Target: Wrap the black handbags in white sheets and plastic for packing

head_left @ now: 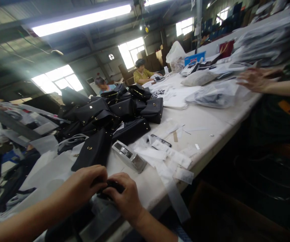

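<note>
Nearest me, the left hand [96,179] and right hand [125,195] narrowly pinch a small dark piece [116,185] between them, near the edge of the bench [210,122], and it might slip if either grip loosens.

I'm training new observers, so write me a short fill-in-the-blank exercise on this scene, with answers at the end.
1. The piled bags are ____ in colour.
2. In the picture, the piled bags lie to the ____ of the blue box.
3. The left hand and right hand meet at a small dark piece; the one nearer the tape dispenser is the ____ hand.

Missing words: black; left; right.
</note>
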